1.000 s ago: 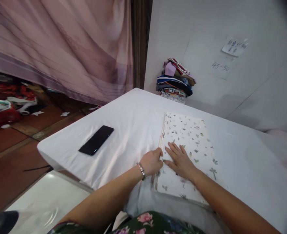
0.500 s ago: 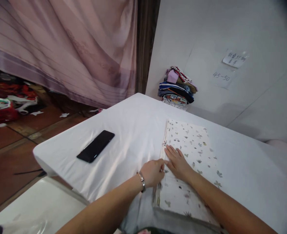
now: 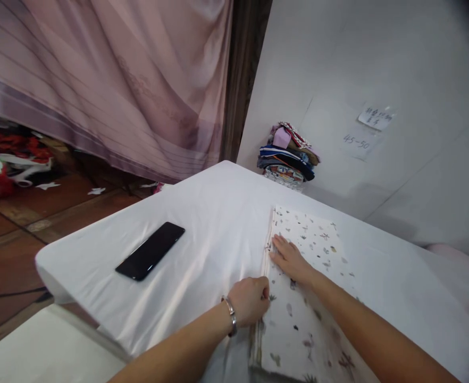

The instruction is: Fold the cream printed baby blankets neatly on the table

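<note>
A folded cream cloth [image 3: 298, 324] printed with small green and grey plants and animals lies in several layers on the white-covered table [image 3: 206, 213]. My left hand [image 3: 249, 300], with a silver bracelet at the wrist, is closed at the cloth's left folded edge; its fingers are curled and pinch the layers there. Farther up that edge, my right hand [image 3: 292, 259] rests flat on top of the cloth, fingers stretched out. The near end of the cloth runs out of the bottom of the view.
A black phone [image 3: 151, 251] lies on the table's left part. A stack of folded clothes [image 3: 286, 154] stands at the far edge by the grey wall [image 3: 358, 53], which bears paper notes [image 3: 374, 117]. A pink curtain [image 3: 158, 96] hangs at back left. A white surface [image 3: 43, 351] is at lower left.
My right hand has slid up along the cloth's edge, away from my left hand. My left hand stays at the edge. The view has tilted slightly, so the table appears lower.
</note>
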`<action>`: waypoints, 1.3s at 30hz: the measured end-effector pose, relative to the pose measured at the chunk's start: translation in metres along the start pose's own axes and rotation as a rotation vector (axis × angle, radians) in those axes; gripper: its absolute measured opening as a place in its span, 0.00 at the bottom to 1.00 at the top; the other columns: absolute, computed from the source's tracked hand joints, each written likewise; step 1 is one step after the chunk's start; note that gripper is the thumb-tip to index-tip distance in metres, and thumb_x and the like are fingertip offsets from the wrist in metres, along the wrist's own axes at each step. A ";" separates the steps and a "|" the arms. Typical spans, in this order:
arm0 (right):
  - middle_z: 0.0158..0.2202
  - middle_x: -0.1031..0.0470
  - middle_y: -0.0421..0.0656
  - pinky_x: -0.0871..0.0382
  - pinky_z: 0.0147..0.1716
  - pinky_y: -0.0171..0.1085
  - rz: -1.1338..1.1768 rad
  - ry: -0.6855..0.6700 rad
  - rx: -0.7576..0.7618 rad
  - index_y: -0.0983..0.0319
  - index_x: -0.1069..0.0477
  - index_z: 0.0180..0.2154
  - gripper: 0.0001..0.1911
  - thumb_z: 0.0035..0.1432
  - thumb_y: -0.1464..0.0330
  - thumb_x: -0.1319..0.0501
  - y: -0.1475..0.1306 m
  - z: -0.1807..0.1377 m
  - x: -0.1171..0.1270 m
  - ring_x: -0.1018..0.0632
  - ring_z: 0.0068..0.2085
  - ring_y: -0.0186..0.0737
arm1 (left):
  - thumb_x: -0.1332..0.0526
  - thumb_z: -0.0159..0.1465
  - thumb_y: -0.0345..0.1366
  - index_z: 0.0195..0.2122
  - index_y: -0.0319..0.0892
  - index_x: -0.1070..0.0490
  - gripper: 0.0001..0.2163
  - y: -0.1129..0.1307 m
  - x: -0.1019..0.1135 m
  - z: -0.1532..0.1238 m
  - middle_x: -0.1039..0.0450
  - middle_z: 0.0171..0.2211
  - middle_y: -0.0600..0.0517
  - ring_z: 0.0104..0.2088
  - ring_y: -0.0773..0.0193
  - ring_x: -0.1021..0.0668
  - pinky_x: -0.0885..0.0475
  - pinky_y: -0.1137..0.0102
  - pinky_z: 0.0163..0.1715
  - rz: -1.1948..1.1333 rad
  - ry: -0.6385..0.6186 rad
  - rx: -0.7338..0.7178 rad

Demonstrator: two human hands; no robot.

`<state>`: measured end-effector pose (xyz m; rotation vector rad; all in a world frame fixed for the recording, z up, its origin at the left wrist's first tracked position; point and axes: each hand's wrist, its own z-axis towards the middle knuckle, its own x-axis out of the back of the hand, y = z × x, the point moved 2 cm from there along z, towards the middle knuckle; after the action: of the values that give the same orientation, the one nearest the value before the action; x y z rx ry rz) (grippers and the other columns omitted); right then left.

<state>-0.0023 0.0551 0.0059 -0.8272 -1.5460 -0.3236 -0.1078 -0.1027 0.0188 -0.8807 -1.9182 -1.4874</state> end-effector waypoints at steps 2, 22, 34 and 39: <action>0.65 0.63 0.43 0.66 0.60 0.46 0.002 0.035 -0.033 0.63 0.57 0.64 0.37 0.60 0.49 0.61 0.001 0.010 0.006 0.60 0.65 0.43 | 0.46 0.53 0.33 0.31 0.46 0.32 0.06 0.000 0.001 0.000 0.27 0.30 0.55 0.31 0.64 0.27 0.39 0.73 0.27 0.000 -0.006 0.010; 0.65 0.62 0.46 0.63 0.59 0.50 -0.050 0.087 -0.177 0.64 0.56 0.63 0.34 0.61 0.52 0.60 0.026 0.094 0.019 0.58 0.64 0.45 | 0.46 0.52 0.32 0.31 0.46 0.31 0.08 -0.003 -0.001 0.001 0.27 0.30 0.54 0.32 0.63 0.27 0.37 0.72 0.30 -0.024 -0.034 0.052; 0.56 0.37 0.46 0.47 0.55 0.41 -0.086 0.278 -0.190 0.61 0.38 0.55 0.22 0.58 0.71 0.52 0.067 0.154 0.055 0.42 0.60 0.44 | 0.47 0.52 0.33 0.32 0.47 0.31 0.08 -0.004 0.001 0.002 0.27 0.31 0.54 0.32 0.62 0.27 0.36 0.70 0.31 -0.051 -0.088 0.093; 0.48 0.30 0.45 0.43 0.49 0.36 -0.069 0.312 -0.116 0.61 0.32 0.50 0.21 0.53 0.72 0.46 0.072 0.164 0.059 0.32 0.51 0.42 | 0.47 0.51 0.33 0.31 0.48 0.31 0.08 -0.005 -0.001 0.004 0.27 0.31 0.53 0.33 0.61 0.26 0.36 0.69 0.30 -0.078 -0.106 0.116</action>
<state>-0.0741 0.2294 0.0150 -0.7733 -1.2746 -0.5696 -0.1111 -0.1003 0.0139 -0.8558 -2.1152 -1.3817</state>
